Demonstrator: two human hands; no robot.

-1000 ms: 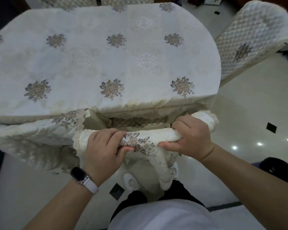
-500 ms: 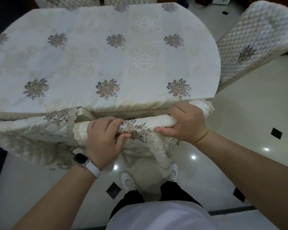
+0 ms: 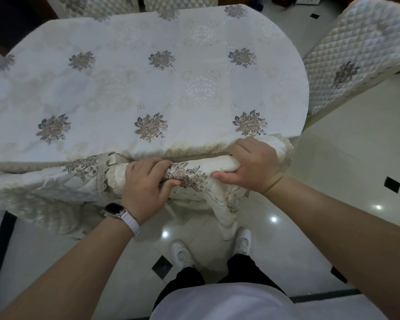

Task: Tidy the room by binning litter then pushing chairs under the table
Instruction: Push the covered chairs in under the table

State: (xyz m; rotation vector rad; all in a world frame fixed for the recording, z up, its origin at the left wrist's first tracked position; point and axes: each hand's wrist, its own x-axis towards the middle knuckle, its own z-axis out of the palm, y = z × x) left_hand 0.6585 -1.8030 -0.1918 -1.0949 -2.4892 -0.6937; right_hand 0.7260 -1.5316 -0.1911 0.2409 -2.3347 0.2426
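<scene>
View from above onto a person's two hands gripping a chair (image 3: 219, 164) in a cream embroidered cover. The chair's back stands right at the near edge of the surface (image 3: 148, 88), an oval top under a pale cloth with flower motifs; its seat is hidden. The top rail of the back runs left to right, parallel to that edge. The left hand (image 3: 146, 183), with a watch (image 3: 116, 210) at the wrist, clasps the rail's left part, fingers curled over it and thumb beneath. The right hand (image 3: 254, 167) clasps the right part the same way.

Five chairs show: the held one, a second chair (image 3: 44, 183) just beside it on the left, a third chair (image 3: 356, 54) at the surface's right end, and at the far side a far left chair (image 3: 95, 5) and a far right chair (image 3: 178, 1). Two white shoes (image 3: 181, 252) stand on the glossy floor (image 3: 344, 169).
</scene>
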